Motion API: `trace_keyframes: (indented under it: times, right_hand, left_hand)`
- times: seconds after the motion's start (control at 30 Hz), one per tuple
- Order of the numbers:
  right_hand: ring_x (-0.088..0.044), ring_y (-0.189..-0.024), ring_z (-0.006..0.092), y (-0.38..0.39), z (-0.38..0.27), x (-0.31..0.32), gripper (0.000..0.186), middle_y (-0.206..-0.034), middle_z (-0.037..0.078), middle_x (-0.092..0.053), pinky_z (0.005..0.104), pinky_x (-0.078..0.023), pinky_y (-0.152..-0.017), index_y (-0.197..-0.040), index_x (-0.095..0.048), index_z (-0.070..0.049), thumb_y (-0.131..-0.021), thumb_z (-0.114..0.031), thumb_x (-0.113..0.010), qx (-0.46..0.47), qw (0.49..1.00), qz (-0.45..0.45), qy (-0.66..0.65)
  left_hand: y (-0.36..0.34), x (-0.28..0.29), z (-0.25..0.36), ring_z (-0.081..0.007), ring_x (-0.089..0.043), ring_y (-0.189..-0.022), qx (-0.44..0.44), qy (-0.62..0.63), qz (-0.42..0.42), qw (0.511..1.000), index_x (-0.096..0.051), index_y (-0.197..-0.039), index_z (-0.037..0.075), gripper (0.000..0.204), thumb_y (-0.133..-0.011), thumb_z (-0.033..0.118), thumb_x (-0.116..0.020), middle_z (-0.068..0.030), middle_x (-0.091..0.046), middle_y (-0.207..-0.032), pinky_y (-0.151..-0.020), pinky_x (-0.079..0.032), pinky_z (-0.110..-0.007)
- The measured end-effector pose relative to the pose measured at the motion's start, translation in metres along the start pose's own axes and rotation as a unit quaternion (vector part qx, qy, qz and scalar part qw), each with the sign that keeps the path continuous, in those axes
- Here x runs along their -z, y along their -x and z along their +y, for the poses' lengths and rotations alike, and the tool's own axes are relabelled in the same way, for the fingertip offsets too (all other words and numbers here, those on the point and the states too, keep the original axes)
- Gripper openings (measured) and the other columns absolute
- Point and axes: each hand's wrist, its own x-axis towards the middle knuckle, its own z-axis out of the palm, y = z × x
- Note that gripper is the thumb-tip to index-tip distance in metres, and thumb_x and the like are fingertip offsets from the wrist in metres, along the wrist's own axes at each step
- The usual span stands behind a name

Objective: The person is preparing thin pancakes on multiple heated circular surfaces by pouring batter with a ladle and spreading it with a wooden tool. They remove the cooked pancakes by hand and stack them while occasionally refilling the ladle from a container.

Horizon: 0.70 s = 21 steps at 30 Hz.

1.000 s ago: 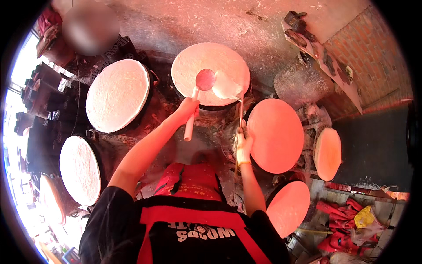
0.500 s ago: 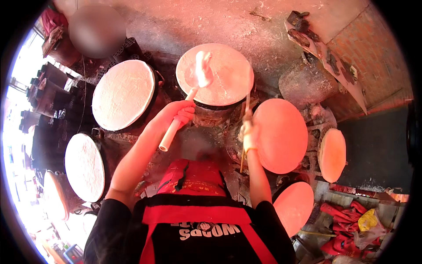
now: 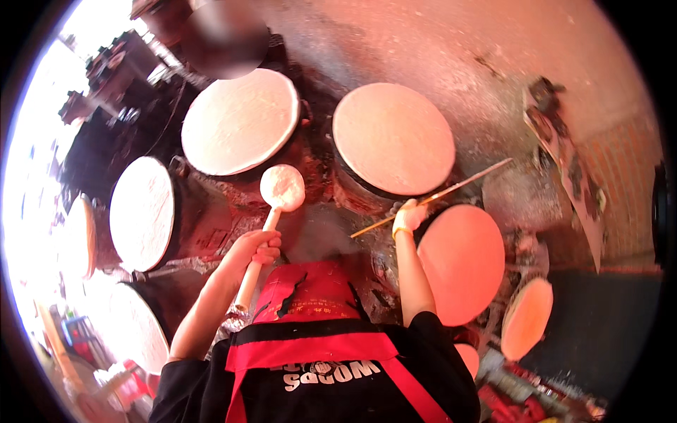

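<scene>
My left hand (image 3: 257,247) is wrapped round the pale wooden handle of a ladle (image 3: 283,186). The ladle's round head is coated with whitish batter and hangs just in front of the far left griddle. Closed about the middle of a long thin wooden stick (image 3: 474,178) is my right hand (image 3: 407,215). That stick slants up to the right, between the far round griddle (image 3: 393,139) and the right-hand griddle (image 3: 462,265). A pale, smooth layer covers both of these and the far left griddle (image 3: 240,121).
More pale-topped griddles stand round me: one on the left (image 3: 142,213), one at lower left (image 3: 134,328), a smaller one (image 3: 528,319) at right. A person with a blurred head (image 3: 229,39) is beyond the far left griddle. A ragged-edged board (image 3: 572,183) leans at far right.
My view has turned left, so the griddles sit further clockwise. The ladle has left the far griddle and come nearer and left. The stick has swung from nearly upright to a slant.
</scene>
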Motion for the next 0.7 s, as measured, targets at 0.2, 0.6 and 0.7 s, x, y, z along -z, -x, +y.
trace_keyframes:
  times: [0.2, 0.6, 0.7]
  right_hand:
    - [-0.06, -0.064, 0.0272, -0.051, 0.037, 0.004, 0.031, -0.09, 0.018, -0.059, 0.035, -0.053, -0.047, -0.109, -0.048, 0.007, -0.082, -0.006, -0.04, 0.097, 0.992, 0.065, 0.054]
    - [-0.047, -0.042, 0.0161, 0.079, -0.018, -0.024, 0.024, -0.064, 0.006, -0.054, 0.037, -0.04, -0.038, -0.099, -0.055, -0.001, -0.09, -0.02, -0.044, 0.058, 0.997, -0.055, -0.025]
    - [-0.037, -0.037, 0.0089, 0.123, -0.025, -0.076, 0.019, -0.057, -0.002, -0.045, 0.0266, -0.032, -0.032, -0.102, -0.058, -0.007, -0.089, -0.016, -0.047, -0.13, 0.89, -0.39, -0.198]
  left_hand:
    - [0.043, 0.027, -0.005, -0.0021, -0.035, -0.05, -0.042, 0.074, 0.004, 0.996, -0.044, -0.099, -0.001, 0.011, -0.092, 0.005, -0.048, -0.0025, -0.044, -0.074, -0.036, -0.029, -0.014]
    - [0.167, 0.092, 0.039, -0.0016, -0.031, -0.044, -0.134, 0.241, -0.172, 0.946, -0.044, -0.111, -0.002, 0.021, -0.097, 0.015, -0.043, 0.0018, -0.036, -0.065, -0.03, -0.023, -0.014]
    - [0.163, 0.112, 0.057, -0.0004, -0.032, -0.045, -0.245, 0.119, -0.008, 0.962, -0.048, -0.104, 0.003, 0.015, -0.096, 0.016, -0.046, 0.0022, -0.039, -0.067, -0.033, -0.023, -0.013]
